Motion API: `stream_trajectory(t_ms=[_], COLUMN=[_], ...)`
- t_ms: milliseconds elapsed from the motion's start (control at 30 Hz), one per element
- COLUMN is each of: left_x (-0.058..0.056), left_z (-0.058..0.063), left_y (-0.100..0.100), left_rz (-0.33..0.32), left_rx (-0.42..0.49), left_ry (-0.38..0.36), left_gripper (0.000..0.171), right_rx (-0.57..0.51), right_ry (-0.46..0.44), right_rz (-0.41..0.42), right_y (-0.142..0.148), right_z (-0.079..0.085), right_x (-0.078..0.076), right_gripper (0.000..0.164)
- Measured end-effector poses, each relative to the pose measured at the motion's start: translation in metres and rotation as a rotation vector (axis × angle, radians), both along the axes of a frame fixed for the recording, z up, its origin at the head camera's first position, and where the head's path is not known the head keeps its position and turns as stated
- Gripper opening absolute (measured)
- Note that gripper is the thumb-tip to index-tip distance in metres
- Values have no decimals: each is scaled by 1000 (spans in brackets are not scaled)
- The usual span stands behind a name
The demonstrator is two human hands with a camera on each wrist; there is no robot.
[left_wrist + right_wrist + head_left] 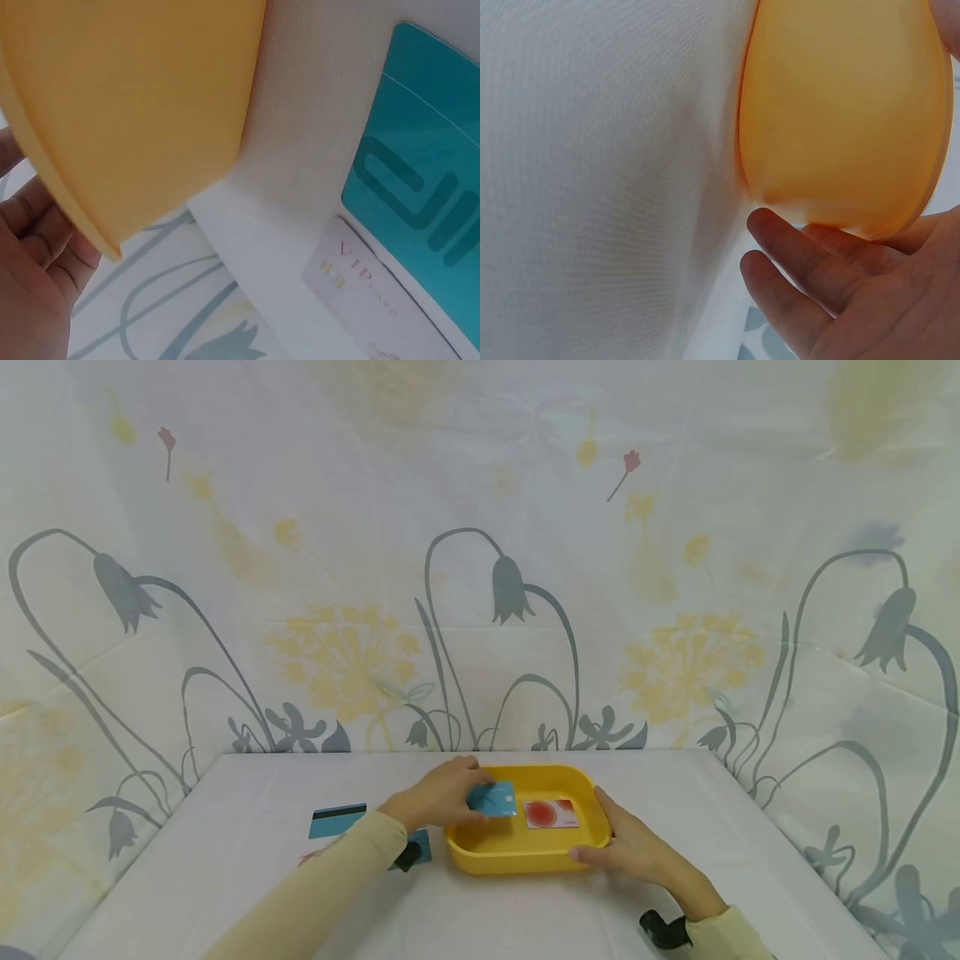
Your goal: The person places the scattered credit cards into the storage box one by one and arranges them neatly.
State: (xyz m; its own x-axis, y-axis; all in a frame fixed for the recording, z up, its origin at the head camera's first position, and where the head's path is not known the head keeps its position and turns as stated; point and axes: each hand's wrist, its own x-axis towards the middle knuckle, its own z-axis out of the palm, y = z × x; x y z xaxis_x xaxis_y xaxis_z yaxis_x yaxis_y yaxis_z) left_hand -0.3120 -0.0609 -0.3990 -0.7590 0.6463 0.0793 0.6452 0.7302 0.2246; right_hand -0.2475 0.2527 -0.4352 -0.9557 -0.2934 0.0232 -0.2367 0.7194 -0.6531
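Observation:
A yellow tray (pixel 517 862) sits on the table, with a white card bearing a red circle (pixel 551 814) lying inside. Over the tray's left part, my left hand (pixel 446 795) pinches a blue bank card (pixel 501 799) between thumb and fingers. The left wrist view hides that card behind the tray wall. My right hand (pixel 637 852) rests against the tray's right end, thumb at the front rim; its fingers (pixel 791 277) extend along the outer wall. Left of the tray lie a blue striped card (pixel 337 821) and a teal card (pixel 427 165), beside a pale VIP card (pixel 364 289).
The white-covered table (pixel 525 918) meets a flower-printed curtain (pixel 480 635) behind the tray. Dark wrist cameras are on both wrists. My left forearm (pixel 322 881) partly covers the cards on the left.

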Motion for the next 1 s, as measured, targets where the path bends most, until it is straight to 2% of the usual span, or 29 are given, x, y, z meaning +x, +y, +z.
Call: stream_trajectory(t_ms=[200,600,1000], left_x=[-3,-8,-11], left_z=[-5,-10,-16], left_y=[7,18,25], left_rz=[-16,4,26], left_rx=[-29,-30,-94], left_ry=[-6,-70,-82], left_gripper=[54,55,55], right_rx=[0,2,9], right_ry=[8,0,14], right_rz=[3,-8,13], right_y=[0,1,1], right_z=[-2,-1,2], right_x=[-1,-1,1], right_gripper=[108,109,108])
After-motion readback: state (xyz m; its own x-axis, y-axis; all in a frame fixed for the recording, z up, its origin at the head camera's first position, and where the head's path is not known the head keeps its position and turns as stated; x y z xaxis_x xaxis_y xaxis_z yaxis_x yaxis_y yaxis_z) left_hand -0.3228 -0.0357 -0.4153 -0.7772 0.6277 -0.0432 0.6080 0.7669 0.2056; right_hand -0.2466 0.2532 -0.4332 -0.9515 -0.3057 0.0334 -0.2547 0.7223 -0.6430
